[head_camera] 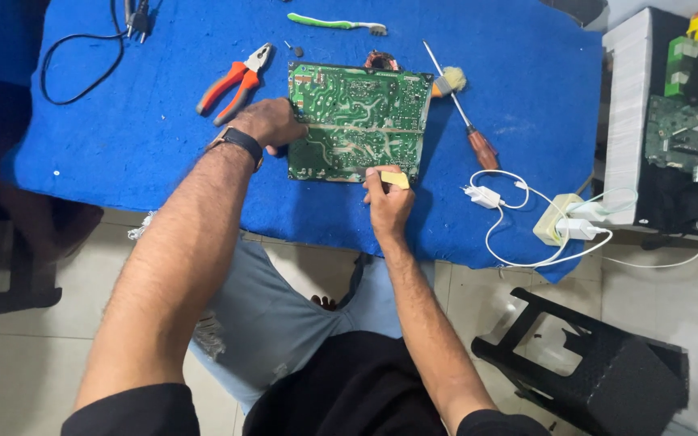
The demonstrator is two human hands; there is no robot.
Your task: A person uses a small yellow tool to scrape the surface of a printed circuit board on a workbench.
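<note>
A green circuit board (pixel 357 121) lies solder side up on the blue cloth-covered table (pixel 139 153). My left hand (pixel 268 123), with a watch on the wrist, rests on the board's left edge and holds it down. My right hand (pixel 387 202) is at the board's near edge and pinches a small yellowish block (pixel 395 179) against the board's lower right corner.
Orange-handled pliers (pixel 236 82) lie left of the board. A screwdriver (pixel 458 109), a small brush (pixel 448 81) and a green toothbrush (pixel 337 24) lie behind and to the right. White chargers and cables (pixel 527 210) sit near the table's right edge. A black stool (pixel 599 363) stands on the floor.
</note>
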